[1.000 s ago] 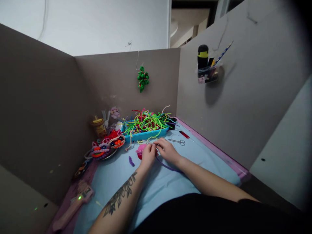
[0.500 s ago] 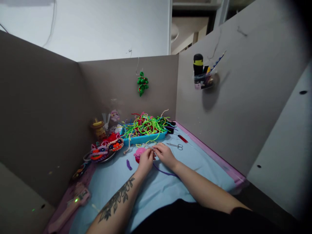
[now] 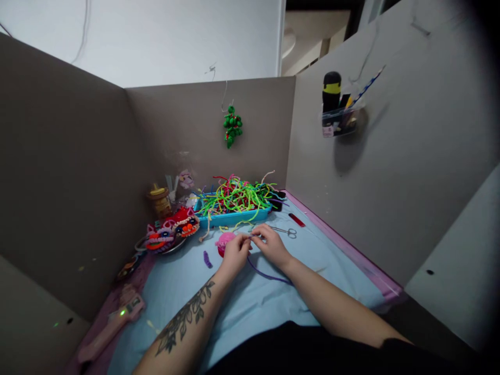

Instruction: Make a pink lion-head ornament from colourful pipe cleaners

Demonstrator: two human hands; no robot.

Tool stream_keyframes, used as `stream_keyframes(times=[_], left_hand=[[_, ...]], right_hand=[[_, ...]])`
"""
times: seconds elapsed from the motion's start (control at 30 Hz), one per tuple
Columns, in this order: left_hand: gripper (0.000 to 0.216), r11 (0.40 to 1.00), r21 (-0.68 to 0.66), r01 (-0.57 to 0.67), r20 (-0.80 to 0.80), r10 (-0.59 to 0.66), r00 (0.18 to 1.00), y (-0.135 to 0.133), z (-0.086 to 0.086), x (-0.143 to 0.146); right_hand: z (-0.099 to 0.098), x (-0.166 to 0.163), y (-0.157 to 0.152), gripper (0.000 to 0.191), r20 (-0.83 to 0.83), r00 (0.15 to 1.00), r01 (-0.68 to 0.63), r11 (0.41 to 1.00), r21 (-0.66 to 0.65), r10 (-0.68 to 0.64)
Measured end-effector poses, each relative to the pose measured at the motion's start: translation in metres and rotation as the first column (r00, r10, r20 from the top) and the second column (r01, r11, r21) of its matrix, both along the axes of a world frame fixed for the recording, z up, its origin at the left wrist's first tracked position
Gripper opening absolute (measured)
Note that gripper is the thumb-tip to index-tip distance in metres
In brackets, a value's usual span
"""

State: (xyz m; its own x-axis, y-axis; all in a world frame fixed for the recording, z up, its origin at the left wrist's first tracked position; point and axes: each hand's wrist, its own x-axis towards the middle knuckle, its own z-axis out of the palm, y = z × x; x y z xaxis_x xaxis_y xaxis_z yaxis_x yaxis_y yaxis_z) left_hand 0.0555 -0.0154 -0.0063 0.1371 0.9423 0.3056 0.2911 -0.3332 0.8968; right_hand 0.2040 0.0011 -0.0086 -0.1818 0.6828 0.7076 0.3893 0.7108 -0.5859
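Observation:
My left hand (image 3: 236,251) and my right hand (image 3: 269,246) meet fingertip to fingertip above the blue cloth, both pinching a purple pipe cleaner (image 3: 266,275). Its long end curves down from the fingers and passes beneath my right forearm. The part between the fingertips is small and mostly covered. Just behind my left hand rests a pink and red fuzzy piece (image 3: 225,240), partly hidden by the hand. A short purple fuzzy strip (image 3: 207,259) lies to the left. Beyond my right hand are scissors (image 3: 291,233), their blades partly hidden.
A blue tray (image 3: 219,223) heaped with colourful pipe cleaners (image 3: 242,195) stands at the back. Fuzzy animal-like pieces (image 3: 160,238) sit left, near a jar (image 3: 159,200). A pink glue gun (image 3: 113,330) shows a green light. A red object (image 3: 297,220) lies right. Grey panels (image 3: 187,125) enclose the table.
The whole view has shifted slightly, so the surroundings sit farther right and the wall items higher. Both hands stay together, with small changes in the fingers around the purple pipe cleaner.

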Motion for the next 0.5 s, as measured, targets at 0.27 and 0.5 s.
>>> stream_keyframes(times=[0.27,0.5], left_hand=[[0.02,1.0,-0.02,-0.003,0.014,0.003,1.0,-0.0008,0.002,-0.0003],[0.022,0.994,-0.091,0.062,0.109,-0.052,0.993,-0.0008,0.0015,0.0041]], right_hand=[[0.0027,0.0014,-0.0005,0.006,-0.054,0.998,0.035,0.996,-0.078,-0.039],[-0.0036,0.0007,-0.0003,0.011,-0.037,0.997,0.066,0.998,0.002,-0.066]])
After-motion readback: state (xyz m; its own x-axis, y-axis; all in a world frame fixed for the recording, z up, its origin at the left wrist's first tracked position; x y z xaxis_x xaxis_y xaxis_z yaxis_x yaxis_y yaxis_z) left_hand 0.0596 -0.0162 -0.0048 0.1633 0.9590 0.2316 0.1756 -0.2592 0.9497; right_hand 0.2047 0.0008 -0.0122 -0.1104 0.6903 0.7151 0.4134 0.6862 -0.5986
